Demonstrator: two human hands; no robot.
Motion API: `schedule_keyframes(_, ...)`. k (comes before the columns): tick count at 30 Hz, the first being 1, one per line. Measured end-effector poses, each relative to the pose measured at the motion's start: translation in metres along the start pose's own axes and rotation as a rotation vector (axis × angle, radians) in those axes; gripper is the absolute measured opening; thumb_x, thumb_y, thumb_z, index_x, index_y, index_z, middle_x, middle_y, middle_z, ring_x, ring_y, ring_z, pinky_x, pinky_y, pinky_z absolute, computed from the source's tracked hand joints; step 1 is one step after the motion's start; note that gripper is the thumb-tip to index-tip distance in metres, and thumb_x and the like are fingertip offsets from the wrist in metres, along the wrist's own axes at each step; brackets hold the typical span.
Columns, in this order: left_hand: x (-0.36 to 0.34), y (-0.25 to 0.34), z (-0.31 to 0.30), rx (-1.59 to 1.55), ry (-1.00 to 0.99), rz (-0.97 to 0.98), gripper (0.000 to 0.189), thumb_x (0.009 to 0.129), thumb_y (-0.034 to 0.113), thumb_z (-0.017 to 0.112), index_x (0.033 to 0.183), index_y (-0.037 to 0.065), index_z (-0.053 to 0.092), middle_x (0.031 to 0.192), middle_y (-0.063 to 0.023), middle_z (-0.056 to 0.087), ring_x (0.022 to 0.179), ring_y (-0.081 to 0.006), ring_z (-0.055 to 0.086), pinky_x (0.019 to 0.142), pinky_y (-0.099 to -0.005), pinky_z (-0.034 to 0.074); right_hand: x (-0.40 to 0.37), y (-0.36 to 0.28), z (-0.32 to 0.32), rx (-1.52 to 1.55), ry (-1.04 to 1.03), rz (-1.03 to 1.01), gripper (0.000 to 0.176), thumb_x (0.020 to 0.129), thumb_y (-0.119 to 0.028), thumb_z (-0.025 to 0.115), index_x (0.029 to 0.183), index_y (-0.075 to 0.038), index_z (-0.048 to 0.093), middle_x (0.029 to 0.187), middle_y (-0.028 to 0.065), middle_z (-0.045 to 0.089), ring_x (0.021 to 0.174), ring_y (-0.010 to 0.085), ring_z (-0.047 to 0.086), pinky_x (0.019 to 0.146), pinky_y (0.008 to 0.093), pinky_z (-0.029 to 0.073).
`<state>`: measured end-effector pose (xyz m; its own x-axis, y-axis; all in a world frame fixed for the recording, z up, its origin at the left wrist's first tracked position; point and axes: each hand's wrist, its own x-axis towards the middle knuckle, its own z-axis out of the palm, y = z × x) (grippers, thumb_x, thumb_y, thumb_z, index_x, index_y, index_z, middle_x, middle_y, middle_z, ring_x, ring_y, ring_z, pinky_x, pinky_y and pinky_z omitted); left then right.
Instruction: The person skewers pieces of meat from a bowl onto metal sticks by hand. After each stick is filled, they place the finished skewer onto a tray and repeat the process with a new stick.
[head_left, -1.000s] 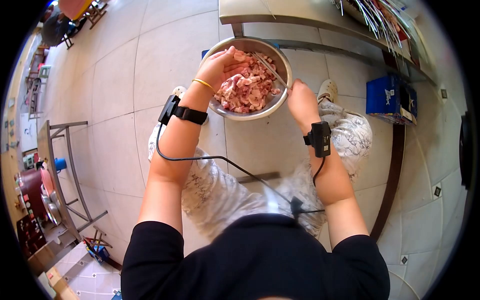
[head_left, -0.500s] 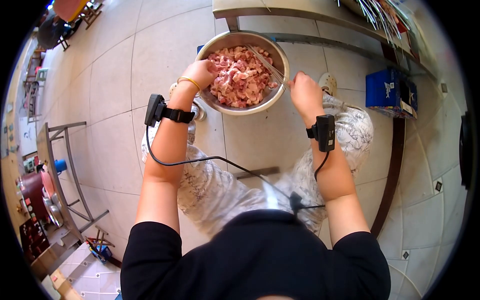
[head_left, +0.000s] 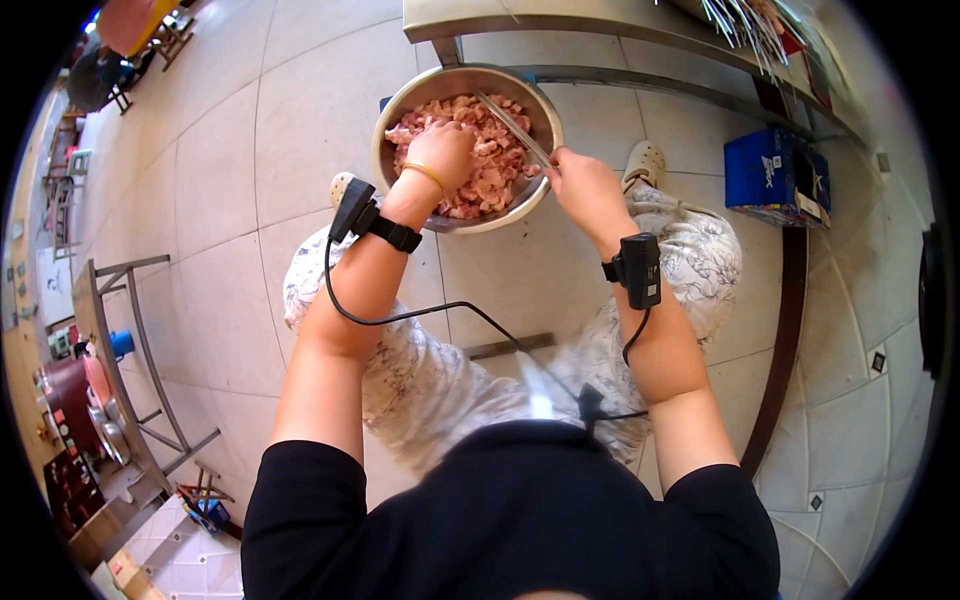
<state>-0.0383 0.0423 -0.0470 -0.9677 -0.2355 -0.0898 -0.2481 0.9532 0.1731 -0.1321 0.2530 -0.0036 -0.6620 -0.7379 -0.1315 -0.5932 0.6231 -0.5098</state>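
Note:
A round metal bowl (head_left: 553, 112) in front of me holds many chunks of raw pinkish meat (head_left: 497, 165). My left hand (head_left: 443, 157), with a yellow band at the wrist, is over the meat inside the bowl; its fingers are bent down at the meat, and what they hold, if anything, is hidden. At the bowl's right rim, my right hand (head_left: 585, 190) is closed on the ends of a bundle of thin metal skewers (head_left: 517, 127). The skewers slant up and left across the bowl, over the meat.
Beyond the bowl stands a metal-framed bench or table (head_left: 600, 18), with more thin skewers (head_left: 745, 35) on it at the upper right. A blue box (head_left: 775, 178) sits on the floor at right. To the left is a metal frame (head_left: 145, 340). My knees flank the floor before me.
My left hand has moved right, from the bowl's left edge to over the meat. My right hand and the skewers have shifted slightly left, as the whole view has.

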Motion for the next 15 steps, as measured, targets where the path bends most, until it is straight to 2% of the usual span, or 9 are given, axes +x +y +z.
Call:
schedule_keyframes(4,-0.005,-0.008,-0.008,-0.102,0.018,-0.005,0.015,0.079,0.019,0.061,0.086,0.007,0.068,0.092,-0.0144,0.064,0.090,-0.0334,0.060,0.078,-0.0429,0.049,-0.002,0.000,0.001,0.036,-0.033,-0.028,0.019,0.089,-0.020,0.052,0.089,-0.001,0.057,0.082,0.0235,0.063,0.081,0.0425,0.060,0.071,0.0504,0.047)
schedule_keyframes(7,-0.003,-0.018,-0.017,-0.294,0.064,-0.082,0.021,0.082,0.024,0.061,0.091,0.006,0.068,0.091,-0.0168,0.066,0.088,-0.0360,0.062,0.080,-0.0443,0.049,-0.002,0.000,0.010,0.079,-0.003,-0.025,0.019,0.089,-0.019,0.051,0.089,-0.001,0.057,0.082,0.0236,0.063,0.081,0.0429,0.060,0.071,0.0506,0.047)
schedule_keyframes(8,-0.002,-0.021,-0.016,-0.423,0.132,-0.135,0.023,0.085,0.025,0.062,0.091,0.003,0.067,0.088,-0.0139,0.068,0.084,-0.0300,0.065,0.075,-0.0405,0.050,-0.003,0.000,0.012,0.110,0.029,-0.018,0.019,0.089,-0.017,0.051,0.091,0.000,0.058,0.081,0.0225,0.063,0.078,0.0405,0.061,0.069,0.0482,0.047)
schedule_keyframes(11,0.001,-0.022,-0.030,-0.993,0.100,-0.384,0.024,0.090,0.024,0.060,0.091,0.000,0.065,0.088,-0.0113,0.068,0.082,-0.0222,0.066,0.072,-0.0329,0.052,-0.005,-0.001,0.020,0.252,0.094,-0.002,0.020,0.088,-0.012,0.048,0.097,0.003,0.058,0.077,0.0185,0.064,0.069,0.0316,0.062,0.063,0.0406,0.048)
schedule_keyframes(12,-0.002,-0.020,-0.037,-1.215,0.034,-0.436,0.022,0.095,0.018,0.054,0.100,-0.003,0.061,0.095,-0.0113,0.067,0.087,-0.0175,0.066,0.073,-0.0270,0.054,-0.004,0.000,0.023,0.331,0.094,0.000,0.021,0.088,-0.010,0.046,0.100,0.004,0.057,0.075,0.0167,0.064,0.066,0.0273,0.062,0.062,0.0377,0.048)
schedule_keyframes(15,-0.005,-0.022,-0.037,-1.819,0.000,-0.469,0.022,0.096,0.013,0.050,0.110,-0.003,0.056,0.103,-0.0143,0.065,0.092,-0.0209,0.066,0.076,-0.0270,0.056,-0.007,-0.010,0.018,0.570,0.017,0.027,0.025,0.087,-0.006,0.044,0.107,0.006,0.052,0.069,0.0089,0.061,0.060,0.0150,0.057,0.057,0.0295,0.045)
